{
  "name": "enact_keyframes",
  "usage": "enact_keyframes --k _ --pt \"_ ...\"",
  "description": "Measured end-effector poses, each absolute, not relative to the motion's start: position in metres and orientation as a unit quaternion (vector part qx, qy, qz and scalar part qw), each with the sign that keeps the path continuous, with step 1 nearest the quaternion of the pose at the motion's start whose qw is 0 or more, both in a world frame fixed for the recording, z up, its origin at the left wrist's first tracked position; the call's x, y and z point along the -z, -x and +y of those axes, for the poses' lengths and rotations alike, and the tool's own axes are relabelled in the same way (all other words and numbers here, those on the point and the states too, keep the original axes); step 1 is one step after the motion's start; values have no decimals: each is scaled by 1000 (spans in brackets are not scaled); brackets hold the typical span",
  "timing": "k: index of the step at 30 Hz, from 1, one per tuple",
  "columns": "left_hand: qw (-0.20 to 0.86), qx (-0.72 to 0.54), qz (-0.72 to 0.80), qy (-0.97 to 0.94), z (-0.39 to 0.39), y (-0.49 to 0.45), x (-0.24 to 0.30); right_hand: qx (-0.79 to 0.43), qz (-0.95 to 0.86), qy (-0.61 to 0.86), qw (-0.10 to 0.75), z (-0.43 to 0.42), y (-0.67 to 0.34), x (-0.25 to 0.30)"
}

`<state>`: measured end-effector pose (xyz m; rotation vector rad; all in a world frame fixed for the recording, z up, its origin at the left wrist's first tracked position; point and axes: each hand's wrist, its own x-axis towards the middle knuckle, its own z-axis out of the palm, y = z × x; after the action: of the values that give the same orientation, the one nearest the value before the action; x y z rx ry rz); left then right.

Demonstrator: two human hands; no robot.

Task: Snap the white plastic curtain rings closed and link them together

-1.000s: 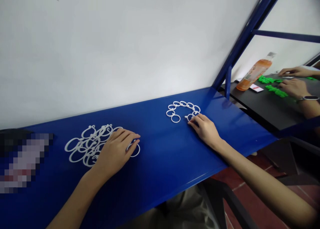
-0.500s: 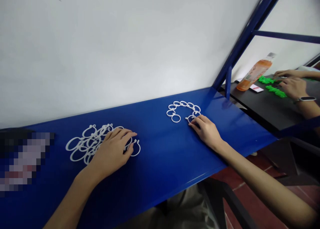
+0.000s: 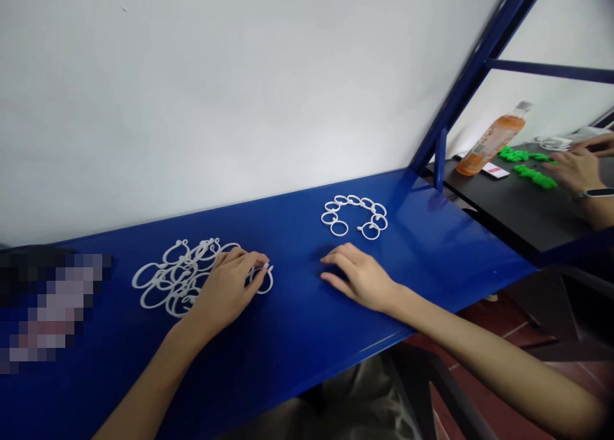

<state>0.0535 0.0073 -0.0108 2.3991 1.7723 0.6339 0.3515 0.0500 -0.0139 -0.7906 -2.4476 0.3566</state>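
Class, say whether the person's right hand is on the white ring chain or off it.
Off: the right hand lies on the blue shelf, apart from the ring chain.

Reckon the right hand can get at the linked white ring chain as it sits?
Probably yes: the right hand rests open on the blue metal shelf, just in front of the linked white ring chain, and no object shows between them.

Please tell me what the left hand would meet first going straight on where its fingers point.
The left hand first meets the white plastic ring it already touches; beyond it, the blue shelf looks free up to the ring chain, though depth is unclear.
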Motion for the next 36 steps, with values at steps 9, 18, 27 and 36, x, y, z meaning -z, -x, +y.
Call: enact_keyframes --k 9,18,27,36 --pt "158 -349 650 -656 1 -71 -1 -471 -771 299 306 52 -276 14" --pt "357 -402 604 -588 -5 -82 -2 -514 -741 305 307 55 -280 10" --pt "414 -399 572 -585 0 -79 -3 -463 -781 254 333 52 -285 10" --pt "434 -349 548 -624 -2 -78 4 -432 -820 195 320 51 -292 11"
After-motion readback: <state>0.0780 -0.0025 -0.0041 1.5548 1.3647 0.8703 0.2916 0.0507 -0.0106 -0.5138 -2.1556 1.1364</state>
